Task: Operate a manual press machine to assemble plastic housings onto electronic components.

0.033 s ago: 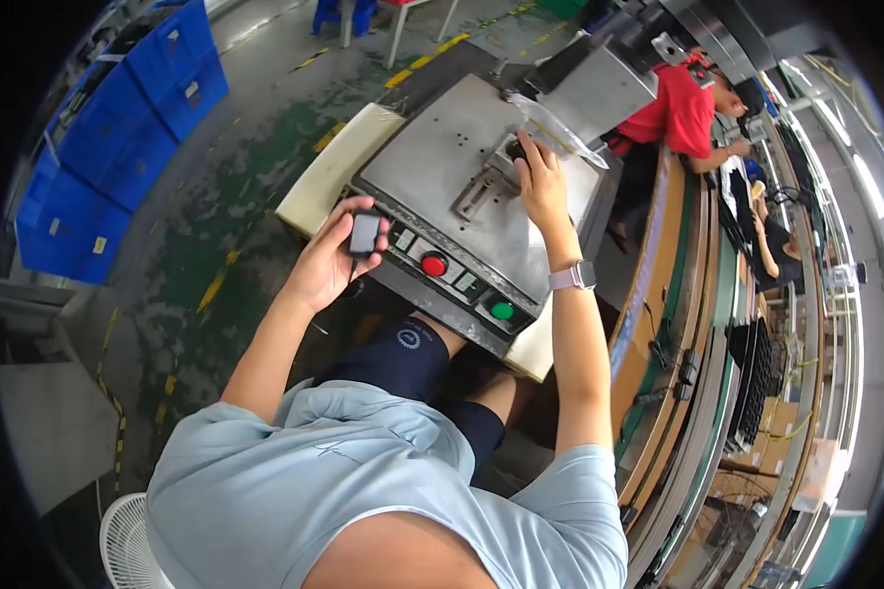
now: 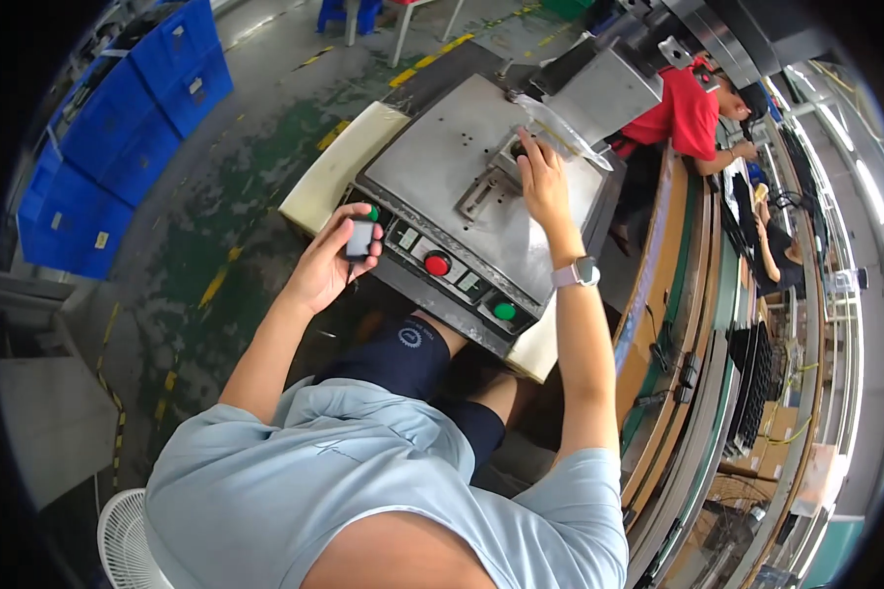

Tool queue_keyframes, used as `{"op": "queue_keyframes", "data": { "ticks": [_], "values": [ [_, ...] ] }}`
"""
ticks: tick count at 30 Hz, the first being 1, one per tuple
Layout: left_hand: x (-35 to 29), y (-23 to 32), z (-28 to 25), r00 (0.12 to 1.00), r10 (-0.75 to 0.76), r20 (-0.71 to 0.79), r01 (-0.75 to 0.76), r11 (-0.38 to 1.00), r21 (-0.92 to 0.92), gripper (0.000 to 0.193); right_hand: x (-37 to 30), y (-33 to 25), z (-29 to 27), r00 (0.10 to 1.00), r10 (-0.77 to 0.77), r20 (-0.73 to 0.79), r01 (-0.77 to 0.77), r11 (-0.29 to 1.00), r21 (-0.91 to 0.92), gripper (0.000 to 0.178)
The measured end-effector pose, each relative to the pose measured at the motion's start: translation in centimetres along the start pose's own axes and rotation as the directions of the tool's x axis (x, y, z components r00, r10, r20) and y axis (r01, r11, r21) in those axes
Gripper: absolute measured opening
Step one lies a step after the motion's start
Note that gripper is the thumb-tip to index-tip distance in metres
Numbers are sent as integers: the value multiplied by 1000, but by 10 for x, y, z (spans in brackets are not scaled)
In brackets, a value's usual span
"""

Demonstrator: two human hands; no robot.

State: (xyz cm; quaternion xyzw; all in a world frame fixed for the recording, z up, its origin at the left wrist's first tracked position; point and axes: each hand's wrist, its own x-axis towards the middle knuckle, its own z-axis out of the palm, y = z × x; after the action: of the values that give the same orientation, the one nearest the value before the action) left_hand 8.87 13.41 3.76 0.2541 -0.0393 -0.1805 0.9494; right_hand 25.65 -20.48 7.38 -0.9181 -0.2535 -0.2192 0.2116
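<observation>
My left hand [image 2: 321,263] is closed around a small black box with a grey face [image 2: 360,239], held at the left front corner of a steel machine bed [image 2: 432,147]. A thin dark cable seems to hang from the box. My right hand [image 2: 544,185] reaches over the bed to a small metal fixture [image 2: 497,185]. Its thumb and fingers are at a small dark part [image 2: 518,150] seated at the fixture's far end. The fingers partly hide that part, and I cannot tell its kind.
A red button [image 2: 437,263] and a green button [image 2: 503,311] line the bed's front panel. Above the bed's far right hangs the grey machine head [image 2: 604,93]. Blue bins [image 2: 118,147] stand at left. A person in red [image 2: 673,113] works beside the conveyor line [image 2: 658,324].
My left hand has tilted the box slightly and shifted a little, uncovering a green button behind the fingers. The right hand stays at the fixture.
</observation>
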Motion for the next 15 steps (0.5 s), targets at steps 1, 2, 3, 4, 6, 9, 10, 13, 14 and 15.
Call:
{"op": "queue_keyframes", "data": {
  "ticks": [1, 2, 3, 4, 6, 9, 10, 13, 14, 15],
  "values": [
    [-6, -7, -12, 993, -11, -114, 24, 993, 115, 37, 0, 2, 2, 996, -69, 62, 73, 995, -67, 55],
    [-9, -13, -21, 992, -6, -126, 20, 993, 117, 37, 0, -5, 4, 995, -73, 67, 76, 996, -55, 55],
    [-9, -21, -30, 984, 115, -138, -51, 915, 399, 35, -3, -11, 2, 992, -37, 123, 52, 991, -122, 60],
    [-1, -26, -37, 969, 228, -98, -111, 753, 649, 33, -4, -18, -7, 986, 7, 165, 27, 979, -201, 66],
    [12, -24, -44, 911, 407, 69, -179, 239, 954, 30, -11, -32, -21, 966, 97, 241, -6, 936, -351, 77],
    [26, -15, -51, 912, 407, 55, -154, 215, 964, 29, -77, -66, -53, 765, 222, 605, -110, 970, -217, 109],
    [29, -15, -51, 914, 402, 47, -139, 204, 969, 29, -98, -85, -58, 732, 267, 627, -80, 948, -310, 110],
    [25, -27, -34, 931, 357, 74, -195, 315, 929, 29, -147, -115, -54, 839, 291, 460, -76, 899, -430, 107],
    [24, -33, -21, 931, 356, 83, -243, 435, 867, 29, -150, -121, -52, 842, 303, 446, -90, 895, -437, 107],
    [25, -39, -7, 934, 344, 96, -283, 547, 788, 29, -153, -129, -50, 904, 218, 367, -68, 922, -381, 103]
  ]
}}
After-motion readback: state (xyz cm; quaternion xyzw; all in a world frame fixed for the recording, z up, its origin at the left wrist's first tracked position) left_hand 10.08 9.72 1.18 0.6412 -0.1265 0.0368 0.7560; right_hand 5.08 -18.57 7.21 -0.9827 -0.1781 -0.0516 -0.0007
